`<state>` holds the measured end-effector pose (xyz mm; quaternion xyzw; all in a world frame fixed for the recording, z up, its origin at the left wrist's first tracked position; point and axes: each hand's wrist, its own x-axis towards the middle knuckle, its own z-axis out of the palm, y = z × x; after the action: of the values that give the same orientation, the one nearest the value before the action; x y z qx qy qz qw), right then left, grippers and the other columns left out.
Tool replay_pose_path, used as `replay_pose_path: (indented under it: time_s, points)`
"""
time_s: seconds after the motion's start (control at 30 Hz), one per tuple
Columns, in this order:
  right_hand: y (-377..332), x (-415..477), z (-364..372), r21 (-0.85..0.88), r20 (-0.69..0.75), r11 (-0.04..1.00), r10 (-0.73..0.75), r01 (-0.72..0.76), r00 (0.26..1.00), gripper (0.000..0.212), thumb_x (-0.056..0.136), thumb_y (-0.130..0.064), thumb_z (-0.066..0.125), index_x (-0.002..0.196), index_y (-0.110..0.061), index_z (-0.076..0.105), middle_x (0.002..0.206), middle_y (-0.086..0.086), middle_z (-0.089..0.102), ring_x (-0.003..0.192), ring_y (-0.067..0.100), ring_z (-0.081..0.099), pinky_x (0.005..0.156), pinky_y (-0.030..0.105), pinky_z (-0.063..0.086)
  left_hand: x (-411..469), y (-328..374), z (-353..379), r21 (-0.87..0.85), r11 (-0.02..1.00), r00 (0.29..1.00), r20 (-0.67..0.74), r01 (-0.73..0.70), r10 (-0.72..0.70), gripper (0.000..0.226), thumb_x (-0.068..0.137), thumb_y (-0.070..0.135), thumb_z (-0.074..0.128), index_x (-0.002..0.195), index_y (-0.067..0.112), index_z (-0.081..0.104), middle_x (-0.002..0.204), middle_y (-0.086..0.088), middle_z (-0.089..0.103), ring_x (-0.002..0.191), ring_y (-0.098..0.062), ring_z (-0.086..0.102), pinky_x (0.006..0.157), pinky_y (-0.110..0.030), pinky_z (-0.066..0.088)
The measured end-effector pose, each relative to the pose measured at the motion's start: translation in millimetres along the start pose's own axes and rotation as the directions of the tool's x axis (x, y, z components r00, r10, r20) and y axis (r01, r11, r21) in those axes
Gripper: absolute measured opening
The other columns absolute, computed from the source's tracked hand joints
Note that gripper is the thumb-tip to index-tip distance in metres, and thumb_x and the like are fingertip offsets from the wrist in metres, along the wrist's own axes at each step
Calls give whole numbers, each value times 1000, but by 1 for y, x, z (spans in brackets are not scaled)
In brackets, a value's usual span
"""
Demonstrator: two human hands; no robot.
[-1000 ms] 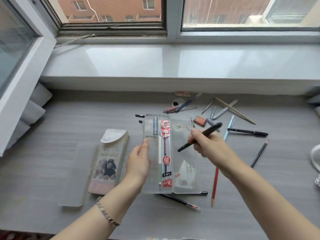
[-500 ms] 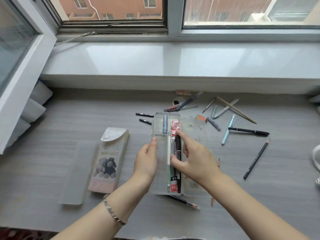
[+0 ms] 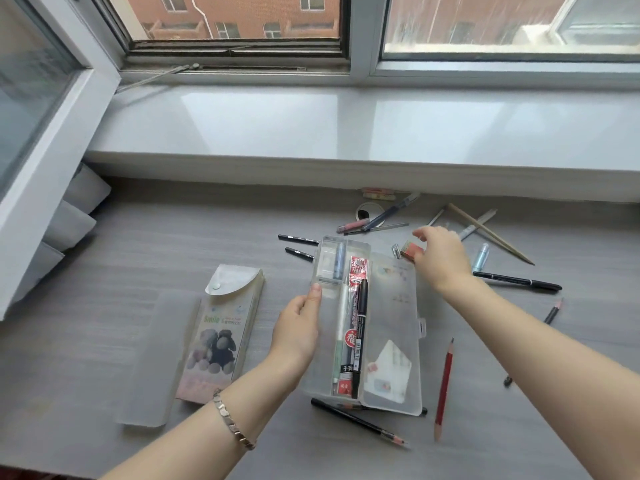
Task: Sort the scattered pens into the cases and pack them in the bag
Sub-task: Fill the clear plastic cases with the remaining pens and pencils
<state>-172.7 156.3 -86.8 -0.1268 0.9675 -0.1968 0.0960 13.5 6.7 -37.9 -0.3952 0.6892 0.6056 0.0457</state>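
Observation:
A clear plastic pen case lies open on the grey desk. My left hand grips its left edge. Inside lie a black marker, a pale green pen and a red-labelled packet. My right hand hovers past the case's far right corner, fingers spread, holding nothing, just above a small red eraser. Scattered pens lie beyond it: a black marker, a light blue pen, a red pencil. A second case with a snap flap sits to the left.
A frosted flat cover lies left of the snap case. Two black pens rest beyond the open case, and a black pencil pokes out under its near edge. The white windowsill borders the desk's far side.
My right hand held a black marker, laid it in the open case, let go and moved up and right towards the eraser. My left hand stayed on the case.

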Motion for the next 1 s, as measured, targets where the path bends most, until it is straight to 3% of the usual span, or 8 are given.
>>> replay_pose_path:
  time_s: [0.3, 0.4, 0.47, 0.57, 0.63, 0.73, 0.87, 1.0]
  points:
    - [10, 11, 5, -273, 142, 944, -152, 187, 978, 34, 85, -23, 56, 115, -7, 57, 111, 15, 57, 111, 33, 47, 86, 37, 41, 15, 2, -4, -10, 999, 999, 1, 44, -44, 34, 96, 49, 33, 93, 23, 56, 92, 8, 59, 86, -6, 51, 70, -21, 38]
    - [7, 7, -10, -37, -28, 995, -98, 97, 995, 41, 77, -12, 62, 117, -3, 58, 107, 19, 57, 107, 36, 51, 87, 39, 42, 14, 1, -2, 12, 998, 998, 17, 59, -59, 33, 96, 49, 32, 85, 25, 52, 86, 11, 54, 78, 0, 47, 67, -20, 36]
    - [-8, -5, -30, 192, -222, 963, -142, 186, 965, 43, 72, -4, 65, 115, -2, 60, 101, 17, 58, 97, 32, 54, 86, 36, 44, 12, 1, 1, 15, 998, 998, 16, 68, -68, 32, 96, 49, 32, 77, 29, 48, 82, 14, 51, 74, 3, 44, 64, -15, 33]
    - [-43, -45, -54, 312, -263, 763, -503, 566, 823, 34, 70, -1, 64, 104, -6, 65, 95, 5, 58, 87, 17, 53, 80, 18, 46, 9, -4, 6, -2, 997, 997, 27, 76, -76, 46, 96, 50, 26, 106, 22, 60, 106, 12, 57, 100, -6, 52, 88, -23, 39]
    - [-61, -77, -51, 268, -167, 613, -731, 744, 662, 31, 69, -2, 58, 98, -9, 67, 92, 3, 60, 86, 13, 53, 77, 19, 47, 5, -3, 9, -4, 995, 995, 13, 96, -96, 59, 96, 52, 20, 130, 17, 53, 125, 8, 52, 124, -14, 45, 104, -28, 31]
    - [-69, -99, -31, 115, -12, 513, -855, 851, 518, 41, 66, 2, 43, 94, -15, 69, 89, 4, 65, 80, 18, 57, 58, 27, 50, -1, -2, 14, -10, 994, 994, 24, 104, -104, 74, 91, 61, 15, 130, 11, 54, 137, -8, 52, 129, -22, 44, 112, -35, 30]
    - [-67, -101, -20, 101, -12, 696, -714, 711, 701, 32, 64, 1, 51, 82, -15, 71, 95, 8, 65, 89, 20, 55, 57, 32, 55, -10, 3, 15, 9, 996, 996, -17, 93, -93, 64, 96, 52, 15, 139, 13, 42, 146, -5, 42, 137, -19, 34, 111, -30, 23]
    - [-63, -116, -16, 235, 62, 778, -611, 583, 790, 28, 68, -7, 56, 91, -9, 71, 112, 10, 62, 107, 25, 58, 85, 34, 53, -12, 4, 15, -11, 998, 997, -36, 64, -64, 60, 98, 47, 17, 140, 11, 40, 147, -5, 39, 138, -18, 32, 110, -27, 22]
